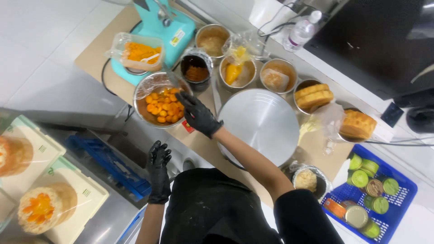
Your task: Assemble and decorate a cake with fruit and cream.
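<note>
My right hand (pixel 197 114), in a black glove, reaches across the brown counter to the right rim of a metal bowl (pixel 141 105) filled with orange fruit pieces (pixel 163 106). Clear film partly covers the bowl's far side, and my fingertips sit at its edge; whether they pinch the film is unclear. My left hand (pixel 158 169), also gloved in black, hangs beside my body with fingers apart, holding nothing. A round silver turntable (pixel 263 121) lies just right of my right forearm.
Behind the bowl stand a teal mixer (pixel 169 27), a tub of orange filling (pixel 138 52) and several metal bowls. Sponge cakes (pixel 313 96) sit at the right, a blue basket of tins (pixel 402 180) at lower right, and boxed cakes (pixel 45 205) at lower left.
</note>
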